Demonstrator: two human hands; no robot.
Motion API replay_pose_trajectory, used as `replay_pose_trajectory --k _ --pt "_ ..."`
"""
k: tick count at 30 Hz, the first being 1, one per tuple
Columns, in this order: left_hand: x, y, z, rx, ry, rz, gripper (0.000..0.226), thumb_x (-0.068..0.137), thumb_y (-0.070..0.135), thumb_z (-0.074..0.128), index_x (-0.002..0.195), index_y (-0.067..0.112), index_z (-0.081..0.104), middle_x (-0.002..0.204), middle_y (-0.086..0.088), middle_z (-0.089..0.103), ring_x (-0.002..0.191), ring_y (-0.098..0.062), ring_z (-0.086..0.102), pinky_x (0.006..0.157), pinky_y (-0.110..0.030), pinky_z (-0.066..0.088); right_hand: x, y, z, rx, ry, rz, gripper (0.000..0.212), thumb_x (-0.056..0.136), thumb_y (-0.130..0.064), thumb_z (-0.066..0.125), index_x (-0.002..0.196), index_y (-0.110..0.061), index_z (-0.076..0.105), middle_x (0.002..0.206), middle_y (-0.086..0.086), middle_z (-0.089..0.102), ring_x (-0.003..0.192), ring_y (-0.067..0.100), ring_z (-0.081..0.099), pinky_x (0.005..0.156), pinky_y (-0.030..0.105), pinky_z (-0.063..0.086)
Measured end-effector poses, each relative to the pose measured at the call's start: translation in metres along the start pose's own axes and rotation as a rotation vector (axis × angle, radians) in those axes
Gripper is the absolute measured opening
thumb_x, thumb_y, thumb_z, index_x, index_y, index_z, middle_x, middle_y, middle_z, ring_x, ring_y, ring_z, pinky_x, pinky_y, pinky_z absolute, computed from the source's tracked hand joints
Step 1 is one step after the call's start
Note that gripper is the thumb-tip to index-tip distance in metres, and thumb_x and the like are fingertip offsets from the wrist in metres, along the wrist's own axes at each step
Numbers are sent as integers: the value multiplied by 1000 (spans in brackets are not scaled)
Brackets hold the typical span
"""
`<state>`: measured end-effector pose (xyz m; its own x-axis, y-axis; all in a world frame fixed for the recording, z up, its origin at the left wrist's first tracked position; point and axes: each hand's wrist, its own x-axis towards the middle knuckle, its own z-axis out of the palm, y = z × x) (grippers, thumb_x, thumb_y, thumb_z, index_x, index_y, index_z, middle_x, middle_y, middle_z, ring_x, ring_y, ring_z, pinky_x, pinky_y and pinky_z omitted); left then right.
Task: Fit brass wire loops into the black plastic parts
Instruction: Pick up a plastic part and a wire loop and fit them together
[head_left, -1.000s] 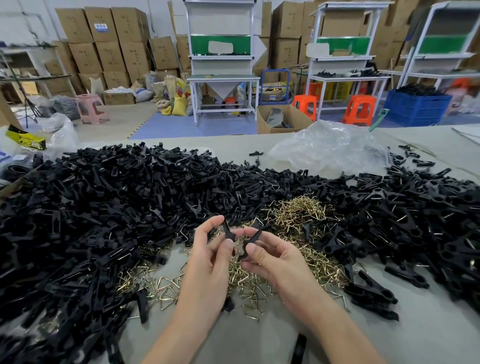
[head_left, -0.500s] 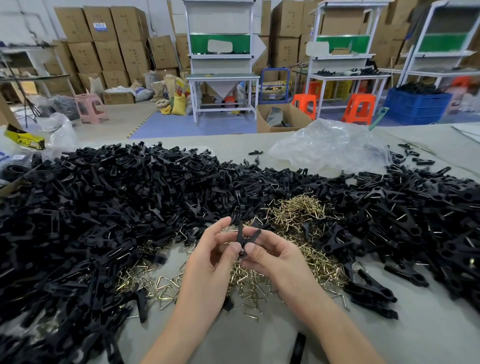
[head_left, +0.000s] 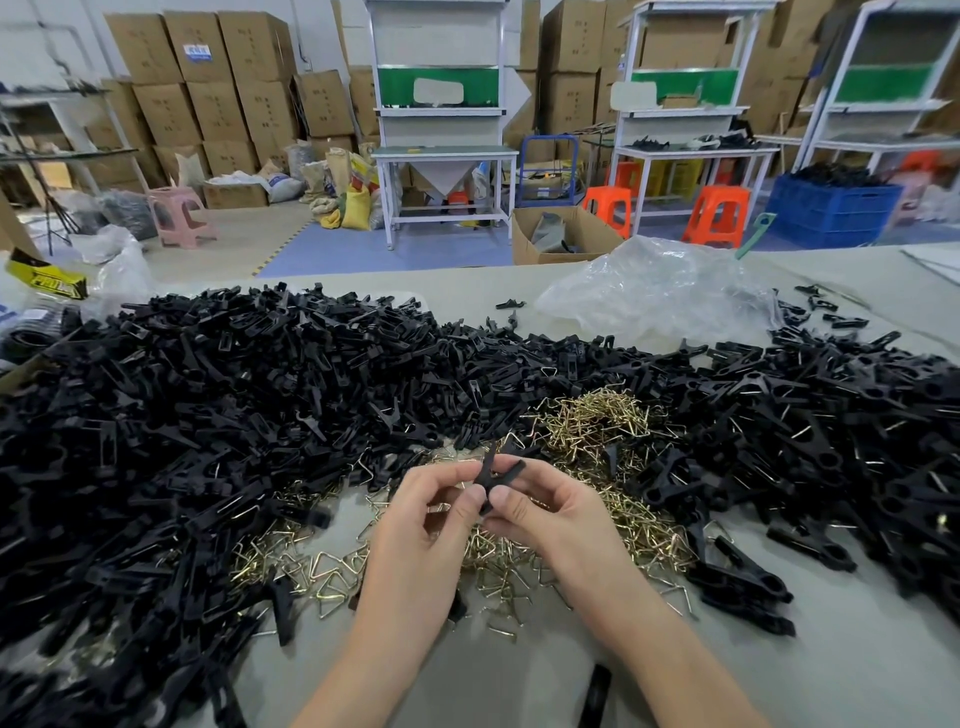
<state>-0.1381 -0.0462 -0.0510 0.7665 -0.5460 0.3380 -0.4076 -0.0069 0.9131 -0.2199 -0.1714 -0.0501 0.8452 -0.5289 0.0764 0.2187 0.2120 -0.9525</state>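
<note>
The left hand (head_left: 415, 535) and right hand (head_left: 558, 514) are pinching crossed black parts (head_left: 500, 470), grip tight, above the brass loops (head_left: 589, 426) for easy reach.

The thumbs of the left hand (head_left: 415, 530) and right hand (head_left: 556, 514) cover the lower ends of the crossed black parts (head_left: 497, 473) they pinch, so whether a loop sits in them cannot be told. Both hands hide some of the brass wire loops (head_left: 597, 431) beneath. The heap of black plastic parts (head_left: 208, 415) runs off the left and right edges. A lone black piece (head_left: 596, 693) is cut by the bottom edge. The carton label (head_left: 197, 52) is too small to read.
</note>
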Motion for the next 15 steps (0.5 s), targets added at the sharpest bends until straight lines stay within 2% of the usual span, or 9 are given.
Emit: replay_pose_trajectory --k 3,6,9,12,15 --pt "-1 0 1 101 -55 92 29 94 24 66 119 38 65 109 21 57 104 -5 62 84 -15 49 1 -1 -1 79 39 6 36 75 -13 77 110 -10 72 83 4 71 86 19 74 75 26 60" --pt "-3 -4 3 217 -84 139 41 91 26 70 130 36 60 111 25 50 102 -3 60 86 -12 46 1 1 -3 153 63 16 36 69 -15 80 104 -15 72 74 -4 68 80 17 72 74 26 60" --pt "-4 -4 5 250 -15 129 40 88 26 73 125 38 62 111 28 51 103 3 57 87 -7 41 1 5 -3 157 35 13 23 70 -18 82 92 -23 75 77 -1 68 82 17 71 76 27 60" --pt "-4 -3 4 245 30 148 36 88 21 74 117 40 64 110 28 55 106 7 56 87 -3 37 1 6 -4 170 -11 21 17 73 -21 84 87 -24 75 82 0 71 87 18 72 78 26 59" --pt "-3 -3 3 250 64 163 30 93 21 67 116 39 63 111 27 55 107 7 56 86 -3 37 1 1 -5 147 -17 25 28 75 -29 84 100 -19 74 97 5 76 92 25 75 79 27 60"
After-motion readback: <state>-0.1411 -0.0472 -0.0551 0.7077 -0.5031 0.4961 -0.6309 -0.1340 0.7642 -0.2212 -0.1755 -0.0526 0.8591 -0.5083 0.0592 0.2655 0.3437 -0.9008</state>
